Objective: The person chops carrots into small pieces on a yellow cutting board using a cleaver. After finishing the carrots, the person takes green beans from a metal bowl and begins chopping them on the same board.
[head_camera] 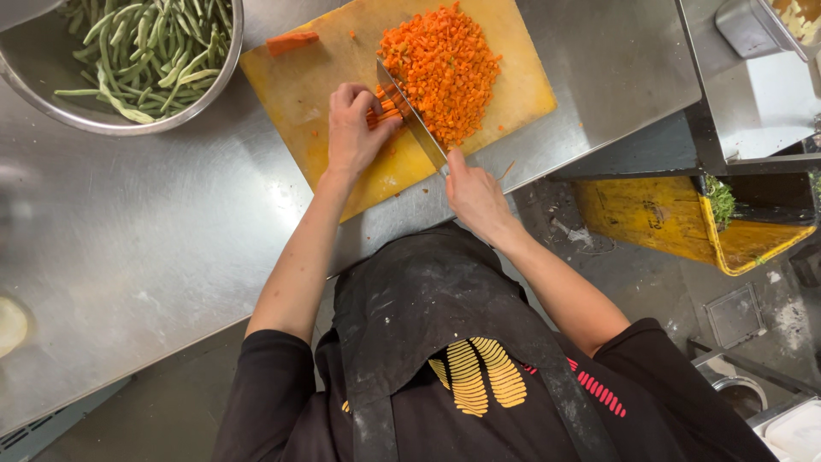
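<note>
**A:** What am I looking at from the head view?

**B:** I see the left hand (352,128), its grip closed, fingers curled down on a bundle of carrot sticks (384,109) lying on the yellow cutting board (316,103). The right hand (475,198) has its grip shut around the handle of the knife (412,115), whose blade stands just beside the left fingertips.

**A:** And the step in hand?

**B:** I judge it to be dicing: the pile of diced carrot (443,68) lies on the far side of the blade. A further cut would call for knuckles tucked back. One carrot piece (292,41) lies apart near the board's edge; a steel bowl of green beans (145,51) sits on the worktop (154,248).
</note>
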